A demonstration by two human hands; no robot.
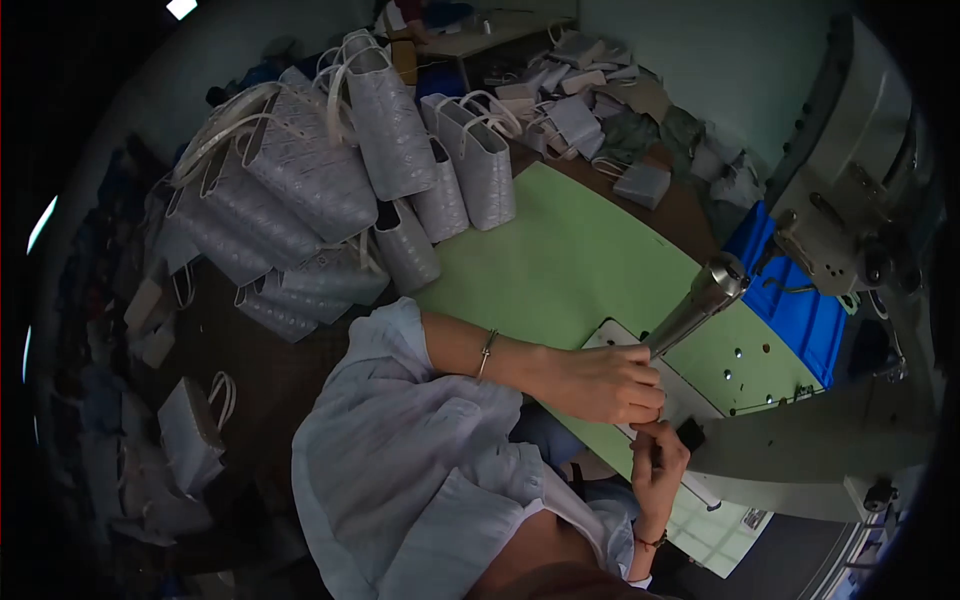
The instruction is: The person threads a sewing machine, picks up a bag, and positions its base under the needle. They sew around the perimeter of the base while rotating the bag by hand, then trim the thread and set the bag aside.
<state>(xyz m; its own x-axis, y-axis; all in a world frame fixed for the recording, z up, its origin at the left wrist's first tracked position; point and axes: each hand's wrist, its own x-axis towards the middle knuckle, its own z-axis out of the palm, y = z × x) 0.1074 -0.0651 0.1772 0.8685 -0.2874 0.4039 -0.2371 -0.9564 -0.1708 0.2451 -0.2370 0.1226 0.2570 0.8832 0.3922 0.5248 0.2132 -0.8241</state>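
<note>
My left hand (605, 387), with a bracelet at its wrist, has its fingers curled together over a pale metal plate (690, 385) at the machine. Just below it, my right hand (658, 468) is closed in a pinch, its fingertips close to those of the left. Whatever lies between the fingers is too small and hidden to make out. A tapered metal cylinder (690, 310) with a round end rises beside the left hand. Close to the right hand are a small black part (690, 433) and the light machine body (800, 455).
Grey patterned tote bags (320, 170) are piled at the left of the green tabletop (560, 250). More bags (575, 115) are heaped at the back. A blue bin (800, 310) stands beyond the tabletop's right edge. Another bag (190, 430) lies at lower left.
</note>
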